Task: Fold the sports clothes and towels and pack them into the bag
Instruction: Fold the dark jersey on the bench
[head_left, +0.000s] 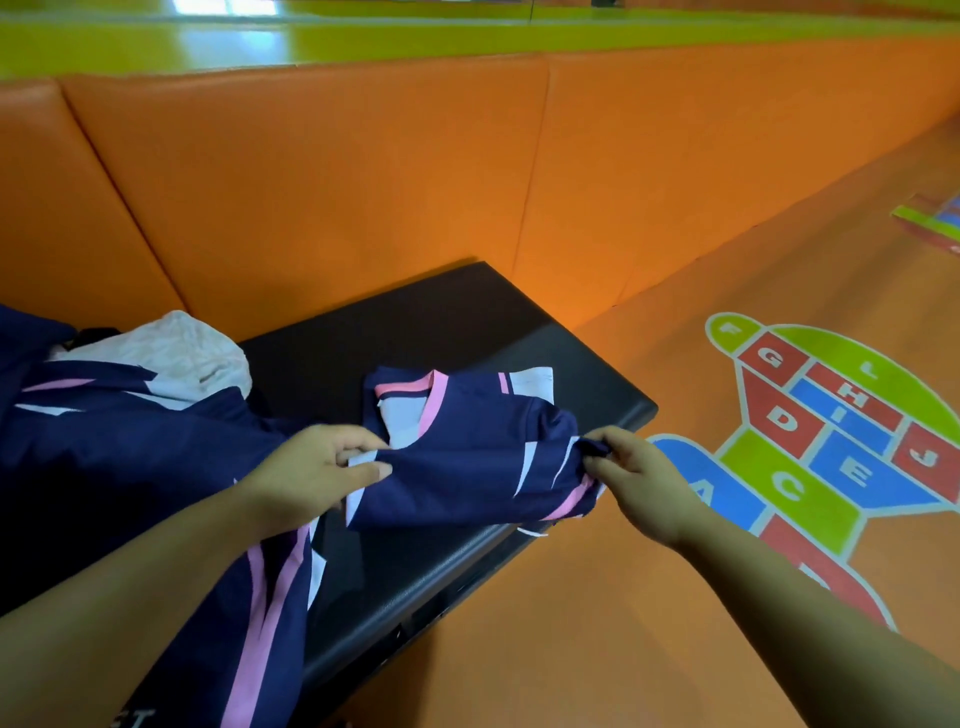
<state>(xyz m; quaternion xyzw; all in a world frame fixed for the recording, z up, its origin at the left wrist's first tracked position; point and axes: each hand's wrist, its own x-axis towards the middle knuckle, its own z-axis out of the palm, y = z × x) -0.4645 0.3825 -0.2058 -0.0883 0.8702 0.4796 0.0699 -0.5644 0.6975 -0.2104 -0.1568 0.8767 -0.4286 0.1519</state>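
A navy sports jersey with a pink collar and white panels lies partly folded on a black padded bench. My left hand pinches a white edge of the jersey near its collar side. My right hand grips a bunched corner of the jersey at its right edge. More navy clothing with pink stripes is heaped to the left and hangs over the bench's front edge. A crumpled white towel sits behind that heap. No bag is plainly in view.
Orange padded wall panels rise behind the bench. The orange floor to the right carries a coloured hopscotch pattern with letters. A flat coloured item lies on the floor at the far right.
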